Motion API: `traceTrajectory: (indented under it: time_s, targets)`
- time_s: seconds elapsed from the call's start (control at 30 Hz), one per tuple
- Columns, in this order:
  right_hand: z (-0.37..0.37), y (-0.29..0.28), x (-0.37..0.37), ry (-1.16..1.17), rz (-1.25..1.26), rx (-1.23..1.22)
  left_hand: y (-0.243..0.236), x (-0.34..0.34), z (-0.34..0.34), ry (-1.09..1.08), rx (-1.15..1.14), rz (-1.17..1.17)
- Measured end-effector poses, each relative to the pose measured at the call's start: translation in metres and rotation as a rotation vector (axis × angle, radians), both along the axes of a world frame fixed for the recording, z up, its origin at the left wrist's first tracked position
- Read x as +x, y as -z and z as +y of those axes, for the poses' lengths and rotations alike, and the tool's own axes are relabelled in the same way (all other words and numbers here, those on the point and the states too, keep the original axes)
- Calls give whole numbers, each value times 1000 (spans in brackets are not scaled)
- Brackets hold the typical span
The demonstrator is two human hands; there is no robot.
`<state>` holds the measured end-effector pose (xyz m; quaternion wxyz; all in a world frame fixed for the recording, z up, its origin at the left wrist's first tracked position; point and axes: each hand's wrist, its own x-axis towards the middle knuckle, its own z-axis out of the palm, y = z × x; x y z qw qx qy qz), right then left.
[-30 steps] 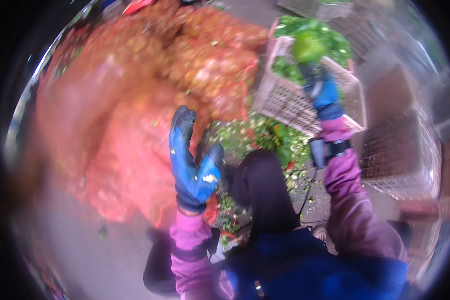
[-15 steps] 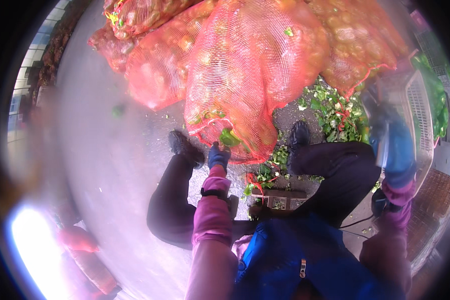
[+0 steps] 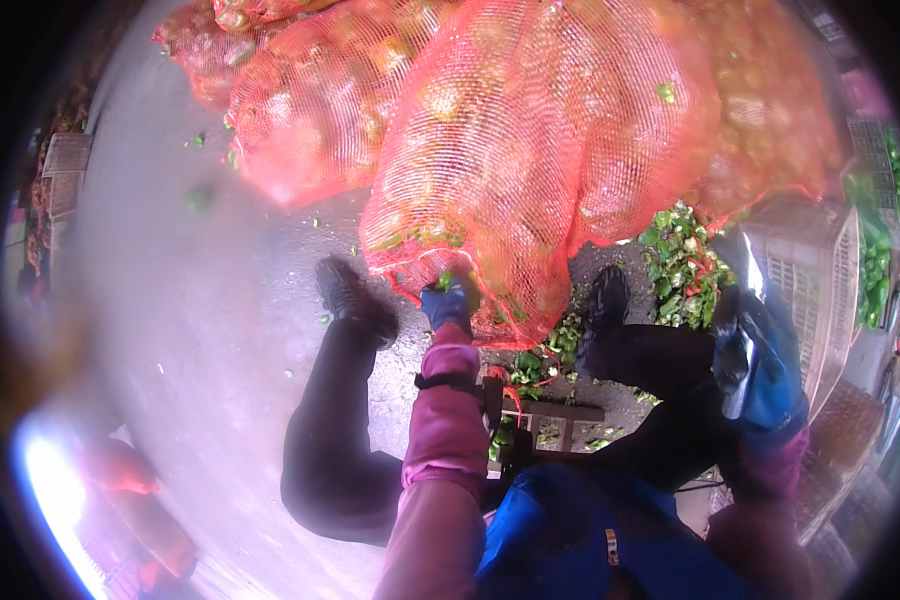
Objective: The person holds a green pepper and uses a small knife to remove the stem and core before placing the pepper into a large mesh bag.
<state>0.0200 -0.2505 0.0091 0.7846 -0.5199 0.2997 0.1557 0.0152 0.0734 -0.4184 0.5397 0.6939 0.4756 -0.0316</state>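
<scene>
In front of me lies a large red mesh sack [image 3: 470,170], packed with round, pale green and yellowish produce. My left hand [image 3: 450,305], in a dark blue glove, reaches into its open mouth. The fingers close around a green vegetable [image 3: 444,281], of which only a small part shows. At the right, beside my right knee, my right hand [image 3: 773,375] wears a blue glove and is closed. It holds what looks like a knife [image 3: 736,375] with a shiny metal blade, partly blurred and hidden by the fingers.
More filled mesh sacks [image 3: 305,120] lie behind and beside it. Green and white trimmings [image 3: 678,265] with red string cover the ground near my right foot. A pale plastic crate [image 3: 805,260] stands at the right, with green bags [image 3: 873,240] beyond. A low brown frame [image 3: 560,412] sits between my legs.
My left hand has gone further into the sack's mouth, onto the green vegetable. My right hand has come down and slightly inward. The whole view has shifted a little.
</scene>
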Motion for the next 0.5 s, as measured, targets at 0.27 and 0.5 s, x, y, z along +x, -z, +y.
traceTrajectory:
  time_s: [0.27, 0.5]
  targets:
    - [19, -4, -24, -709, -623, -554, -215, 6, 16, 123, -1522, -553]
    - [52, -37, -57, -810, -807, -1099, -370, 16, -34, 666, -1865, -644]
